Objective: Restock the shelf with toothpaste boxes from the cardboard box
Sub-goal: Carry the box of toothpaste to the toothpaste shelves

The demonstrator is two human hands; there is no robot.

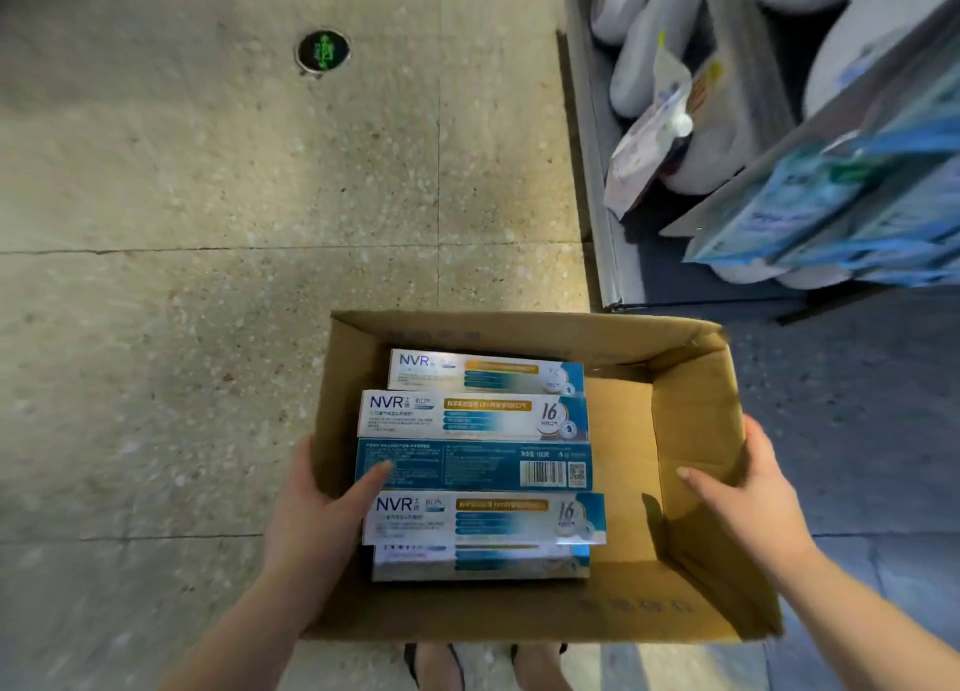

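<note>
An open brown cardboard box (691, 430) hangs in front of me above the floor. My left hand (317, 513) grips its left wall, thumb inside. My right hand (737, 487) grips its right wall, thumb inside. Several white and teal toothpaste boxes (472, 415) marked NVR lie flat in the left half of the box, one turned with its barcode side up (472, 464). The right half of the box floor is bare cardboard. The shelf (608, 212) stands at the upper right, with blue and teal boxes (831, 212) on an upper level.
White bottles (649, 51) and a white pouch (649, 139) fill the lower shelf level. A speckled stone floor spreads to the left, with a round green-lit floor fitting (323, 51). My feet (488, 664) show below the box.
</note>
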